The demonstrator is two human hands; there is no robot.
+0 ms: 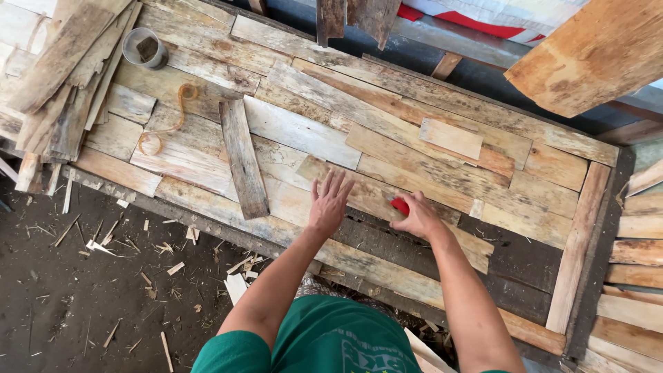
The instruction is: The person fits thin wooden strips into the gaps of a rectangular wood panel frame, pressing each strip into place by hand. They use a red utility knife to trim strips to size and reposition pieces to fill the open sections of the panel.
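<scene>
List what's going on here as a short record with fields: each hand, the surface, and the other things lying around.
Left hand: flat, fingers spread, pressing on a wooden plank
Right hand: closed around a small red object, held against the plank
Surface: worktable covered with patchwork wood pieces
Nearby: loose grey board, metal can, stacked slats
Floor: dark, with wood chips

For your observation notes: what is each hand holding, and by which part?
Right hand closes over a small red object; grip point hidden. Left hand holds nothing, flat on the planks.
</scene>
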